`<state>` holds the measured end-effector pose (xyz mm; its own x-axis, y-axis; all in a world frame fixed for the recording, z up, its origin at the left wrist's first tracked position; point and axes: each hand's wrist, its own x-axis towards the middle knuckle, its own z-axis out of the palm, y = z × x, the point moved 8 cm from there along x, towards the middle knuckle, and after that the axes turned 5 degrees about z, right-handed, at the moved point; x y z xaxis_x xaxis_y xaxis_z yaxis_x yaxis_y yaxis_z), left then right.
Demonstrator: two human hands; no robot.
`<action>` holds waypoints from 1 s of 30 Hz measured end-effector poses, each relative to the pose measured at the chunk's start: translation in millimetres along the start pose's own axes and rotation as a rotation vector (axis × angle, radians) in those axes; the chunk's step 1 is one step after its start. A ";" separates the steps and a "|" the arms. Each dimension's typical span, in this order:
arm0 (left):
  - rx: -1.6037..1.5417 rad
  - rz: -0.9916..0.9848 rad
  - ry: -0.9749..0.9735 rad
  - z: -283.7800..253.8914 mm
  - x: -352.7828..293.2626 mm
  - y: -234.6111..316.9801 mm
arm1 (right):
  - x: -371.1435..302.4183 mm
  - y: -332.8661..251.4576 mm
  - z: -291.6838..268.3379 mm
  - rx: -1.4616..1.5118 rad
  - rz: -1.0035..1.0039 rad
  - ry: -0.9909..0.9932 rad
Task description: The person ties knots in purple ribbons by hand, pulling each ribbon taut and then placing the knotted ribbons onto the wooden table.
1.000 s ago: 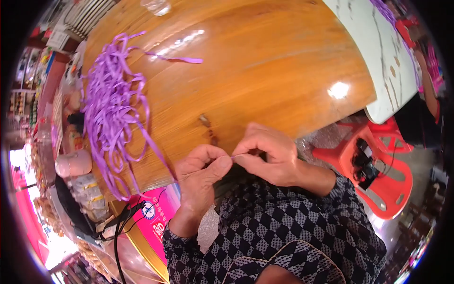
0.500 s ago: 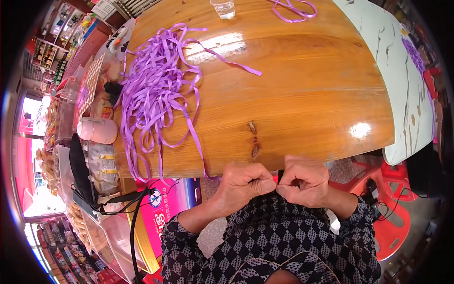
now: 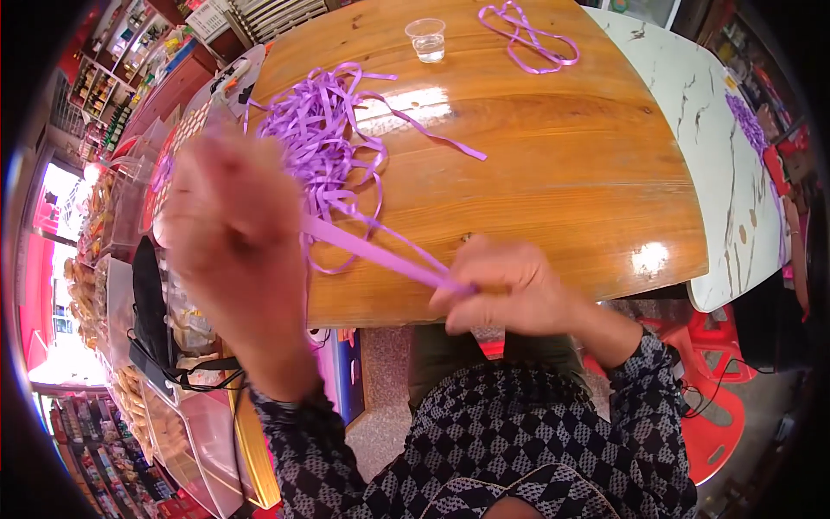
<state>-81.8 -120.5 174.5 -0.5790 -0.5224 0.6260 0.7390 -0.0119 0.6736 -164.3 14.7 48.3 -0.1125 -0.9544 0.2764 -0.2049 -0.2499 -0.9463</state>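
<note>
A flat purple ribbon [image 3: 373, 252] runs taut and slanting between my two hands, above the table's near edge. My left hand [image 3: 233, 229] is raised at the left, smeared by motion, its fingers curled round one end of the stretch. At the other end my right hand [image 3: 512, 287] pinches the ribbon between thumb and fingers; a second, thinner strand also leads into this grip. Beyond my left hand lies a tangled heap of purple ribbon [image 3: 316, 130], partly hidden by that hand. One loose end trails from it over the wood.
The wooden table [image 3: 571, 182] holds a clear plastic cup [image 3: 427, 41] and a looped purple ribbon piece [image 3: 529, 43] at its far side. A white marbled table [image 3: 692, 130] adjoins at right, with red plastic stools [image 3: 713, 415] below. Packaged goods [image 3: 104, 208] crowd the left.
My hands were together at the table's near edge. Now the left has swung up and left, the right slightly forward, with ribbon stretched between them. The view has shifted a little.
</note>
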 end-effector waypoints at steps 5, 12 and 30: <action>-0.009 -0.078 0.356 -160.4 10.1 5.9 | -10.0 51.8 -88.3 0.182 0.419 0.300; 0.638 -0.237 0.639 -311.4 -33.5 -8.4 | -37.0 52.4 -151.4 -0.014 0.450 0.433; 0.131 -0.978 -0.232 28.3 -134.4 -160.4 | -62.3 6.8 -79.9 -0.300 0.277 0.331</action>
<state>-132.3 -24.3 -6.6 -0.9728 -0.1548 -0.1721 -0.1309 -0.2453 0.9606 -236.3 85.5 38.0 -0.4936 -0.8631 0.1069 -0.3882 0.1087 -0.9151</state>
